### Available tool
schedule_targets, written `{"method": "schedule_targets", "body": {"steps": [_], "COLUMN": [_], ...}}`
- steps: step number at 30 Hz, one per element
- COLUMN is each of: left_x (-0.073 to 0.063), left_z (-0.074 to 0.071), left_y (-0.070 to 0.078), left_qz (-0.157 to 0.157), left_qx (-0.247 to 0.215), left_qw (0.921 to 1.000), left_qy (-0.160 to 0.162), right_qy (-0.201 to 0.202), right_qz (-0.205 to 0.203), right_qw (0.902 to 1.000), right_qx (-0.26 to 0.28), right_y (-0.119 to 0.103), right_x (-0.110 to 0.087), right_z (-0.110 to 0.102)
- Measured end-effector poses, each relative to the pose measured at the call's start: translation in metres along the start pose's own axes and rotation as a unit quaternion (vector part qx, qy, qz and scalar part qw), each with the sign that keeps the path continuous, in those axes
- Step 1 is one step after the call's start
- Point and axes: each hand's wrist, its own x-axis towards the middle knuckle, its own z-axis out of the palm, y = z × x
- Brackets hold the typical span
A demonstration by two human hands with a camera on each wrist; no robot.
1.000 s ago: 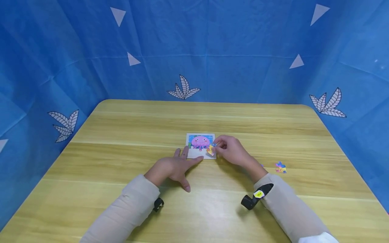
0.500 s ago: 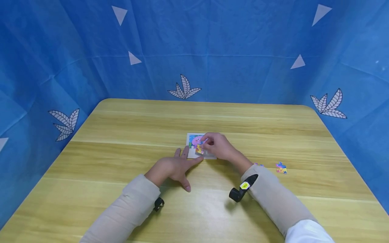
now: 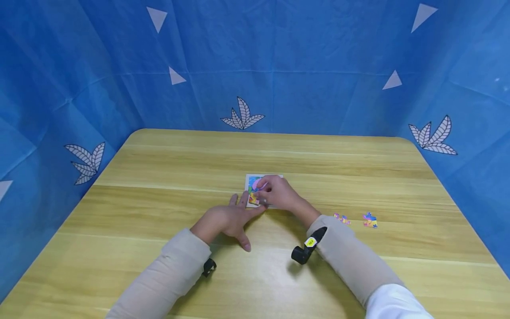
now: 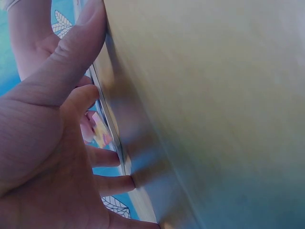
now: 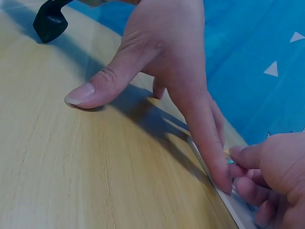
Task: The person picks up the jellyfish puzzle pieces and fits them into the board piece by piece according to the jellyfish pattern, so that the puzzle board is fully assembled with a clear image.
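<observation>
A small puzzle board (image 3: 278,176) with a pale frame lies flat at the middle of the table, with part of a pink jellyfish picture (image 3: 256,182) showing on it. My right hand (image 3: 280,195) pinches a yellow puzzle piece (image 3: 253,198) between thumb and fingers, over the board's lower left corner. In the left wrist view the piece (image 4: 101,131) appears tilted, its colours facing out. My left hand (image 3: 229,220) is spread with straight fingers, their tips at the board's left and near edges. Much of the board is hidden behind my right hand.
Two groups of colourful loose puzzle shapes, a pink-and-blue bit (image 3: 341,219) and a blue-and-yellow piece (image 3: 370,220), lie on the wooden table (image 3: 179,164) right of my right forearm. A blue curtain (image 3: 318,66) with white triangles and leaves surrounds the table's back and sides.
My right hand has carried the yellow puzzle piece left, from the board's right side to its lower left corner. The left hand has stayed in place.
</observation>
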Motion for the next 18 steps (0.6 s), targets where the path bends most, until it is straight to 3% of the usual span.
{"method": "schedule_targets", "body": {"steps": [18], "left_x": [-0.0010], "left_z": [-0.0005], "left_y": [0.0013], "left_qz": [-0.002], "left_qx": [-0.004], "left_qw": [1.0000], "left_qy": [0.001], "right_qy": [-0.014], "right_qz": [0.025], "right_qw": [0.9981], "right_qx": [-0.055], "right_y": [-0.0050], "right_x": [0.0036], "right_z": [0.0060]}}
